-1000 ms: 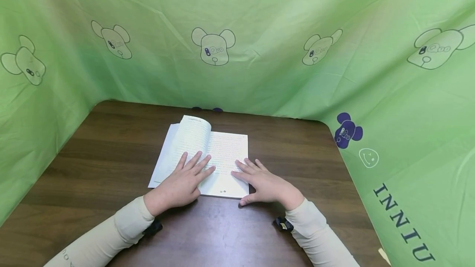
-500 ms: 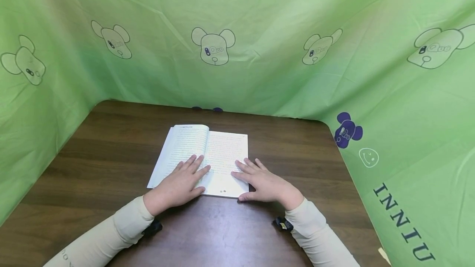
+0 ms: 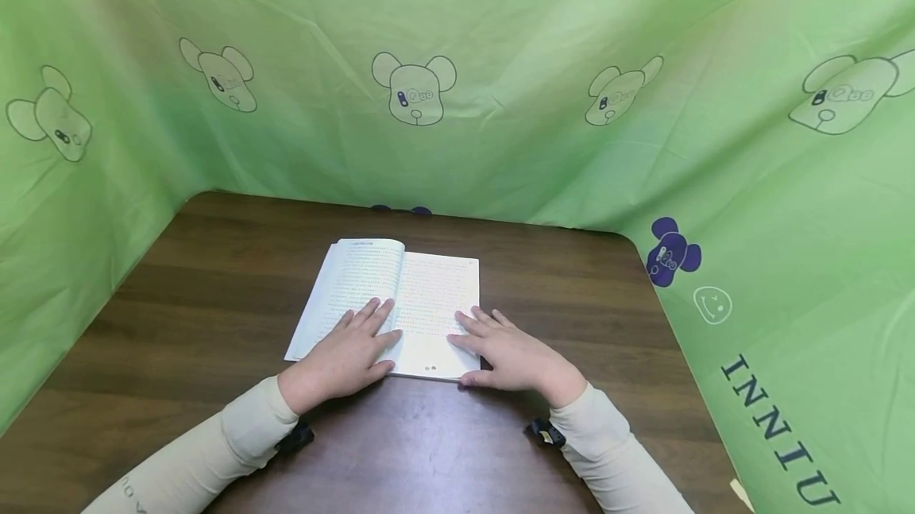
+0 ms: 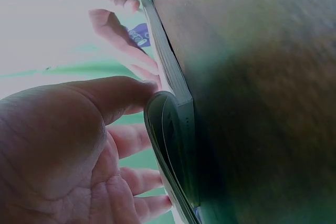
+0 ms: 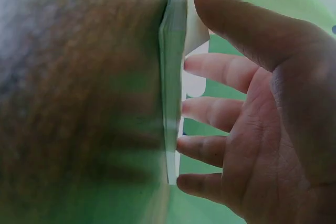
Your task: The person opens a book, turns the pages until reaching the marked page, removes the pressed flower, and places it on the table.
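Observation:
An open book (image 3: 434, 291) with printed pages lies on the brown table, its left-hand pages bowed up near the spine. My left hand (image 3: 346, 355) rests on the lower part of the left page, fingers spread, thumb near the spine's bottom edge. Seen from the left wrist, the thumb (image 4: 118, 95) presses on the curved pages, and a hollow shows under them. My right hand (image 3: 518, 355) rests on the right page's lower corner with fingers spread. The right wrist view shows its fingertips (image 5: 188, 107) touching the page above the thick page block (image 5: 174, 93).
The wooden table (image 3: 572, 299) extends around the book on all sides. A green cloth (image 3: 500, 156) printed with bear heads hangs behind it and along both sides. Dark wrist devices (image 3: 546, 432) sit under both light sleeves.
The raised left page has come down onto the left side of the book, and my left hand has flattened over it, thumb moving to the spine. My right hand has stayed nearly still.

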`<state>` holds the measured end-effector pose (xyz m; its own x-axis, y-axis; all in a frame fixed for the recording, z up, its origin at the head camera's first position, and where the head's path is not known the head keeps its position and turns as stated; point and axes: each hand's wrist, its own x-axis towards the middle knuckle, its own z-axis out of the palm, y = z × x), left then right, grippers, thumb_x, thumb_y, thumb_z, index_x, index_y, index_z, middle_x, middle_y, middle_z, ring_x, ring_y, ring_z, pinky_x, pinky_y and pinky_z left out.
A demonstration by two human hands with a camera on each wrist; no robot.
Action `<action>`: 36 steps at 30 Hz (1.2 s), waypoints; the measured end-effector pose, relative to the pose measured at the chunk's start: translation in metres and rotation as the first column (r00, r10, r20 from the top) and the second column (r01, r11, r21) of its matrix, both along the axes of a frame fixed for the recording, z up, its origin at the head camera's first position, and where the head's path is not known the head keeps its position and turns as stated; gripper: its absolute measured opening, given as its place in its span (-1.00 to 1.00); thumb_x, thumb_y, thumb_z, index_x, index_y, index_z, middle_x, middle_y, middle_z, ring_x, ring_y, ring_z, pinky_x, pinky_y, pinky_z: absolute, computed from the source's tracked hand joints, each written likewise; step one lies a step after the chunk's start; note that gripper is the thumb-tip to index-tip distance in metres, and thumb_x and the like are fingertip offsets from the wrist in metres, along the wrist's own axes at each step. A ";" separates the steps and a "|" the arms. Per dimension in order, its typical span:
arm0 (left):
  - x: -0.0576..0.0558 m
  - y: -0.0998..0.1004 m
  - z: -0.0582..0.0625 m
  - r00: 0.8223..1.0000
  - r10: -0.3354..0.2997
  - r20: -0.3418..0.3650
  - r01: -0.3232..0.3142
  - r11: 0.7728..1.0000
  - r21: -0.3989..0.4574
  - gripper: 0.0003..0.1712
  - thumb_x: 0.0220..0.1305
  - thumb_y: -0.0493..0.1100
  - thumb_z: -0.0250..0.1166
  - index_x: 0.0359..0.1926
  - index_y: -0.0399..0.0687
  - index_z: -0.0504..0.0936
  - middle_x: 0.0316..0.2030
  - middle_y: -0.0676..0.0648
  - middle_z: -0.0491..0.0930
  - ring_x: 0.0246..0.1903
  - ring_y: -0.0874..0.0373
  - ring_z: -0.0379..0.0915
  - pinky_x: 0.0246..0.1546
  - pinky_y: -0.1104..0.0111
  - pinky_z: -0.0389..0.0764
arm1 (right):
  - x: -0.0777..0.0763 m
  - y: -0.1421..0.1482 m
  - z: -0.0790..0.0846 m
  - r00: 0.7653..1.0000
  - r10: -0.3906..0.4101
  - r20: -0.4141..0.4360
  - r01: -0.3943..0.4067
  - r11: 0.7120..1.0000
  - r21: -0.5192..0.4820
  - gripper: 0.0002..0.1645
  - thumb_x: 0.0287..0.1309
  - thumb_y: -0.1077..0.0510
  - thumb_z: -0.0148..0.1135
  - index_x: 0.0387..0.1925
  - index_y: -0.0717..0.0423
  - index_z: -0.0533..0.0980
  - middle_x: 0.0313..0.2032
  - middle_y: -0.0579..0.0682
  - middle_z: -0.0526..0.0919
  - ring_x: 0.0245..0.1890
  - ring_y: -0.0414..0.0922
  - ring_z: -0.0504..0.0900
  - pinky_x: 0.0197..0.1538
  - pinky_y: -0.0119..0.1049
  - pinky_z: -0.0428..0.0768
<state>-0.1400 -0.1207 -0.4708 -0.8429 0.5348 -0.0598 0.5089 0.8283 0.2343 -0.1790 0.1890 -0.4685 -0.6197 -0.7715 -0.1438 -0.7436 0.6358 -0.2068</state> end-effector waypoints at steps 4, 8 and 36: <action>-0.001 0.000 0.000 1.000 -0.005 -0.002 0.005 1.000 -0.003 -0.42 0.45 0.09 0.24 0.38 -0.03 0.54 0.59 -0.27 0.04 0.58 -0.24 -0.07 0.41 -0.28 0.17 | 0.000 0.001 0.004 0.999 0.039 -0.035 -0.039 0.999 -0.008 -0.42 0.35 -0.19 0.28 0.31 -0.08 0.58 0.49 0.15 0.34 0.51 0.25 0.25 0.47 0.28 0.19; 0.000 0.001 0.000 1.000 -0.005 -0.003 0.005 1.000 0.002 -0.43 0.45 0.08 0.24 0.37 -0.05 0.55 0.58 -0.29 0.05 0.57 -0.26 -0.07 0.40 -0.28 0.18 | 0.000 0.001 0.009 0.993 0.094 -0.072 -0.096 0.995 -0.024 -0.70 0.33 -0.04 0.35 0.03 -0.11 0.73 0.36 0.14 0.52 0.42 0.20 0.42 0.41 0.29 0.30; 0.002 0.007 -0.003 0.996 0.080 -0.041 -0.076 0.993 0.088 -0.36 0.31 0.18 0.39 0.27 -0.08 0.63 0.55 -0.26 0.17 0.56 -0.24 0.01 0.40 -0.28 0.18 | -0.007 -0.006 0.015 0.828 -0.078 -0.556 -0.183 0.898 -0.399 -0.88 0.29 0.04 0.37 -0.19 -0.04 0.67 -0.36 -0.24 0.77 -0.42 -0.30 0.69 -0.26 -0.26 0.64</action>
